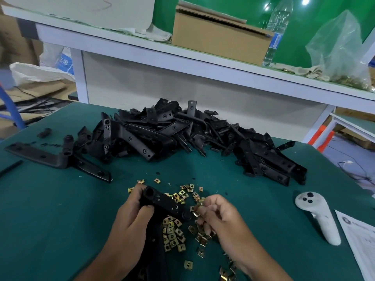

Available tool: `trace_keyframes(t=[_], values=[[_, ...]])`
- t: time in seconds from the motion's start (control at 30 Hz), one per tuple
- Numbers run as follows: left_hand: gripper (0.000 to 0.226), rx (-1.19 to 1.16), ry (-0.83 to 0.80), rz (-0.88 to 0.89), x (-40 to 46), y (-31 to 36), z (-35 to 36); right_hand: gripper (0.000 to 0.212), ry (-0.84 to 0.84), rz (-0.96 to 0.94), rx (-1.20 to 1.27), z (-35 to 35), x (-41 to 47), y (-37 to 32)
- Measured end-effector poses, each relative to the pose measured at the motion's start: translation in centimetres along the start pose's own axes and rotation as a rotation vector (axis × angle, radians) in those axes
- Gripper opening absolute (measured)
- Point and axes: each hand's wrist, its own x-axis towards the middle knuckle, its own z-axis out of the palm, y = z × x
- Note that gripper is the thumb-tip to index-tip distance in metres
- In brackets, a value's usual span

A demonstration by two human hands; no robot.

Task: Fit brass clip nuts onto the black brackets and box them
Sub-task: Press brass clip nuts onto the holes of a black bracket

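1. Head view: the left hand (133, 216) has its fingers and thumb curled round a black bracket (162, 202), holding it just above the green table (60, 209) with its far end raised and its near arm running down toward the bottom edge of the picture.
2. The right hand (220, 218) has its fingers bent, and thumb and forefinger pinch a brass clip nut (195, 214) right at the bracket's rounded lower end; whether the nut already touches the bracket cannot be told.
3. A scatter of loose clip nuts (172, 234) lies on the table under and around both hands, spreading up beyond the bracket and down to the lower right.
4. A large pile of black brackets (182, 134) lies farther back across the table, with one long bracket (50, 157) apart at the left.
5. A white handheld controller (316, 216) lies to the right, next to a printed sheet (361, 240).
6. On the shelf behind stand a cardboard box (219, 37), a clear bottle (278, 27) and a plastic bag (341, 49).
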Motion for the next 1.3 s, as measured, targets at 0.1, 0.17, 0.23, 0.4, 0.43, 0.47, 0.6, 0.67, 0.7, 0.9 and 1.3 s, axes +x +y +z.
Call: trace_keyframes(t=[0.1, 0.17, 0.23, 0.4, 0.43, 0.47, 0.6, 0.67, 0.7, 0.9, 1.3], values=[[0.025, 0.008, -0.008, -0.001, 0.0, 0.0, 0.0, 0.013, -0.017, 0.082, 0.315, -0.3, 0.2, -0.4], [0.026, 0.003, -0.010, 0.004, -0.1, 0.0, 0.1, 0.019, -0.029, 0.081, 0.381, -0.5, 0.2, -0.6], [0.027, -0.004, -0.014, 0.003, -0.1, -0.1, 0.0, 0.023, -0.033, 0.062, 0.340, -0.5, 0.2, -0.6], [0.025, -0.037, -0.025, -0.062, -0.1, -0.2, 0.2, 0.013, -0.060, 0.022, 0.262, -0.1, 0.1, -0.4], [0.019, -0.032, -0.023, -0.080, -0.2, -0.1, 0.3, 0.014, -0.061, 0.013, 0.247, 0.0, 0.0, -0.3], [0.015, -0.018, -0.024, -0.081, -0.3, -0.2, 0.4, 0.015, -0.060, 0.003, 0.231, 0.1, 0.0, -0.2], [0.016, 0.062, -0.031, -0.032, -0.5, -0.5, 0.2, 0.019, -0.039, -0.030, 0.144, 0.1, -0.1, -0.1], [0.027, 0.067, -0.055, -0.023, -0.5, -0.8, 0.1, 0.017, -0.015, -0.059, 0.110, 0.0, 0.0, -0.1], [0.027, 0.069, -0.052, -0.028, -0.5, -0.8, 0.1, 0.016, 0.004, -0.075, 0.097, -0.2, 0.0, -0.1], [0.017, 0.089, -0.017, -0.058, -0.4, -0.3, 0.4, 0.008, 0.039, -0.075, 0.010, -0.4, 0.2, 0.2], [0.053, 0.190, -0.161, 0.009, -0.7, 0.1, 0.3, 0.021, -0.102, 0.014, 0.418, -0.3, -0.3, -1.2]])
